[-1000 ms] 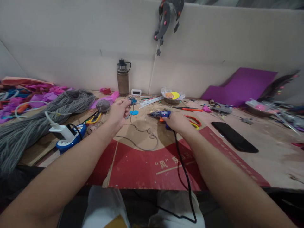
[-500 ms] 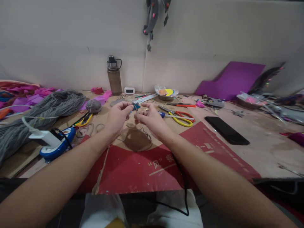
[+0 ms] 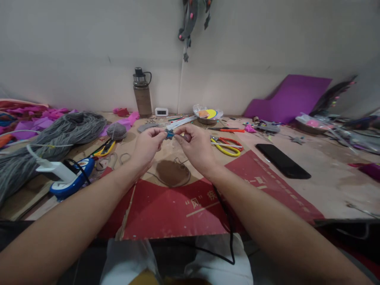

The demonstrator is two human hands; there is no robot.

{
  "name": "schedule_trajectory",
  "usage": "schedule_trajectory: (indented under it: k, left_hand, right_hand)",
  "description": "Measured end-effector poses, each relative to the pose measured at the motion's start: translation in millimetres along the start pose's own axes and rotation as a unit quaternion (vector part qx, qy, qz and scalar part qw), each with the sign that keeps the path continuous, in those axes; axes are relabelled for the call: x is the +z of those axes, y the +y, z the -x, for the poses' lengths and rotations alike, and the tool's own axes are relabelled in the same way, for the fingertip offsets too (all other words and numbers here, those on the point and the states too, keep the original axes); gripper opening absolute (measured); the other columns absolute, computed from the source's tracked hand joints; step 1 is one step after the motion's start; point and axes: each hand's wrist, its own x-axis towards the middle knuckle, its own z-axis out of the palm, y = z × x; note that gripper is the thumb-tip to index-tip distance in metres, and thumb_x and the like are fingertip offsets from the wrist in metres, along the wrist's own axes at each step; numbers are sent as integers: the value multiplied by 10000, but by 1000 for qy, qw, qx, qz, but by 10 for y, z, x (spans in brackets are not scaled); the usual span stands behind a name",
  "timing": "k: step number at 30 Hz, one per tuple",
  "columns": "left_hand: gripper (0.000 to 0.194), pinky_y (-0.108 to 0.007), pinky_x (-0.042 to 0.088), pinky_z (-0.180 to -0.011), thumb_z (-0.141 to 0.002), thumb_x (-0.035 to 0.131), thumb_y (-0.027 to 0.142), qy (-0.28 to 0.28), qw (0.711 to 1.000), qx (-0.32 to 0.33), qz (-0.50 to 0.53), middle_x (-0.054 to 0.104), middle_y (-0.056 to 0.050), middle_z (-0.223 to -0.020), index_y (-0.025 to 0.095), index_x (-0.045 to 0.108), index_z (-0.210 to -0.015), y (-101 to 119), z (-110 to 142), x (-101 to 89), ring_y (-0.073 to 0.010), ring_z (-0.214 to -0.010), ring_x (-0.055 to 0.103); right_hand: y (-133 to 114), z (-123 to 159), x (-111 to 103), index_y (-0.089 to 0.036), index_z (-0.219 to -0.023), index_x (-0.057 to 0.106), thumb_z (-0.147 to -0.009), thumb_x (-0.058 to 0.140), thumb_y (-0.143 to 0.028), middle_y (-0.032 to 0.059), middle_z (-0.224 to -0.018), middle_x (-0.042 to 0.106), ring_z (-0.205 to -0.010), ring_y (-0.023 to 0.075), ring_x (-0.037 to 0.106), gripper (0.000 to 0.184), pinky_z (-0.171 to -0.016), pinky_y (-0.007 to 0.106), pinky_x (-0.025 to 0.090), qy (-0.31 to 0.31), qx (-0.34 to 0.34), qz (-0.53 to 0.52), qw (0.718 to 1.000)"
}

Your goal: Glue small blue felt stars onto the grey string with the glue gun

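Between my two hands is a small blue-grey star [image 3: 170, 133], held above the cardboard. My left hand [image 3: 149, 145] pinches its left side between thumb and fingers. The thumb and bent fingers of my right hand [image 3: 196, 148] are closed at the star's right side. Below them a thin grey cord [image 3: 178, 186] lies in a loop on the red and brown cardboard [image 3: 172, 213]. Scissors with yellow and red handles [image 3: 227, 147] rest just right of my right hand, which partly covers their blades.
Grey yarn [image 3: 80, 130], a yarn ball [image 3: 116, 131] and a blue power strip [image 3: 73, 184] with a white plug lie left. A bottle [image 3: 143, 97] and a small bowl [image 3: 208, 118] stand at the back. A black phone [image 3: 282, 161] lies right, before purple sheet material [image 3: 287, 99].
My right hand has turned and risen slightly, its fingers now at the star's right side instead of below it. The star has tilted flatter. My left hand stays nearly in place.
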Motion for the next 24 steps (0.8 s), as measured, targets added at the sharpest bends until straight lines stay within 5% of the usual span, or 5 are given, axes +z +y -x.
schedule_trajectory:
  k: [8,15,24]
  left_hand:
    - [115,-230,231,-446,-710,672,252,-4,1000,-4,-13,466,48,-563,158,614,-743,24,34,31,-70,-468,344]
    - [136,-228,306,-498,-726,669,287,21,993,64,-101,585,11,-678,163,663,-780,-15,9,1,-81,-534,404]
    - [142,-235,264,-473,-699,682,289,7,997,31,-64,524,28,-606,168,646,-764,6,28,19,-82,-500,371]
  right_hand:
    - [47,-32,2,-200,-730,562,-842,613,-226,11,-750,543,-718,151,485,125,-681,299,380,32,-5,12,999]
    - [59,-27,111,-234,-814,423,-891,444,-194,-37,-721,539,-549,98,478,89,-555,261,382,-52,150,-198,967]
    - [-22,0,-12,-211,-828,555,-840,571,-171,6,-758,539,-709,156,471,45,-674,300,354,-6,-2,29,1000]
